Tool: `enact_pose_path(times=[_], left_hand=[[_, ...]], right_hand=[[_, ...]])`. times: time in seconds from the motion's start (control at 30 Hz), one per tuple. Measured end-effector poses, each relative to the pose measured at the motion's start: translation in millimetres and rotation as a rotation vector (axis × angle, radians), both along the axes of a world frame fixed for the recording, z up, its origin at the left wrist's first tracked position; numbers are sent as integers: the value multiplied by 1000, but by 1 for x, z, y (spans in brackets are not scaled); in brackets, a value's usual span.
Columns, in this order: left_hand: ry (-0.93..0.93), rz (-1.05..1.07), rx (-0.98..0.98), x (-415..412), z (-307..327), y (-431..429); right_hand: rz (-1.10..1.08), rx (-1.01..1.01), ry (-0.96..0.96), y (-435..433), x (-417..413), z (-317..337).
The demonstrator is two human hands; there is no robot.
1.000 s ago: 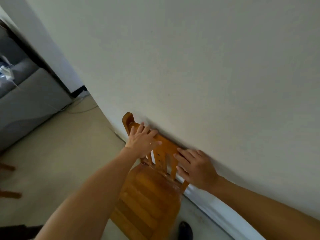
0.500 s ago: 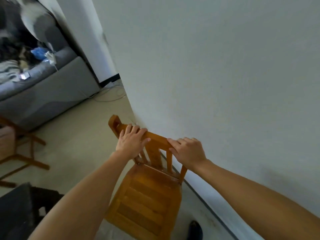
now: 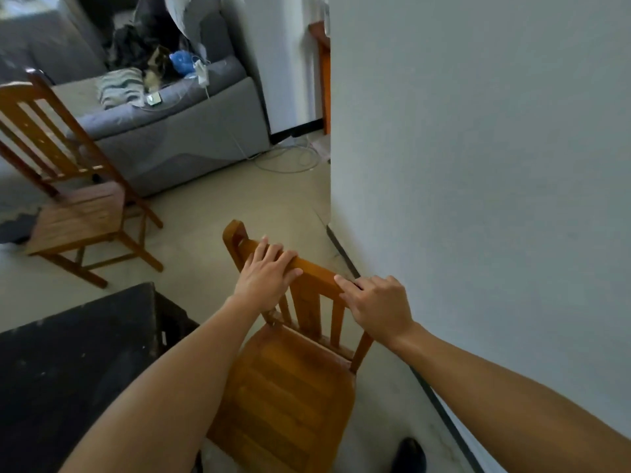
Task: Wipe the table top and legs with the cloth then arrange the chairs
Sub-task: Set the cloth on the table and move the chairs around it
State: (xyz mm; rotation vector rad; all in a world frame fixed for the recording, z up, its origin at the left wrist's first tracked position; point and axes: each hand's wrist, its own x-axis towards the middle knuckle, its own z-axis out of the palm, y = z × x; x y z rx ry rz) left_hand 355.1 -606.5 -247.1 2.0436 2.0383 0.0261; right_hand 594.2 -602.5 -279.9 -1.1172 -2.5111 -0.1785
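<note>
A wooden chair [image 3: 290, 387] with a slatted back stands in front of me, close to the white wall [image 3: 478, 165]. My left hand [image 3: 266, 278] lies over the left part of its top rail, fingers curled over the edge. Over the right end of the same rail, my right hand [image 3: 375, 302] grips it with bent fingers. The dark table top [image 3: 68, 370] fills the lower left corner. No cloth is in view.
A second wooden chair [image 3: 75, 206] stands at the left, facing away from the table. Behind it is a grey sofa [image 3: 164, 131] with clutter on it, and cables [image 3: 290, 158] lie on the floor by the wall corner. My dark shoe [image 3: 409, 455] is beside the chair.
The chair has come away from the wall while both hands stay on its top rail. The view has swung left, bringing the second chair, the sofa and the dark table into sight.
</note>
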Motion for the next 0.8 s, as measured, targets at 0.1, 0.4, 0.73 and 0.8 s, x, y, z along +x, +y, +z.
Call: enact_pose_path(times=[0.1,0.4,0.73,0.8], left_hand=[[27,-69,1,-9,-6,-9],[-78,-55,-101,-8,6,-13],[-477,768,-32,107,-1,-31],[-515,853,-44,117,-1,-20]], right_hand=[[-95,-78,31,-34,-11,-2],[-294,-703,70,-25,-10,39],[-201,-814,126,86,15,52],[-101,-785,89,113,-1,54]])
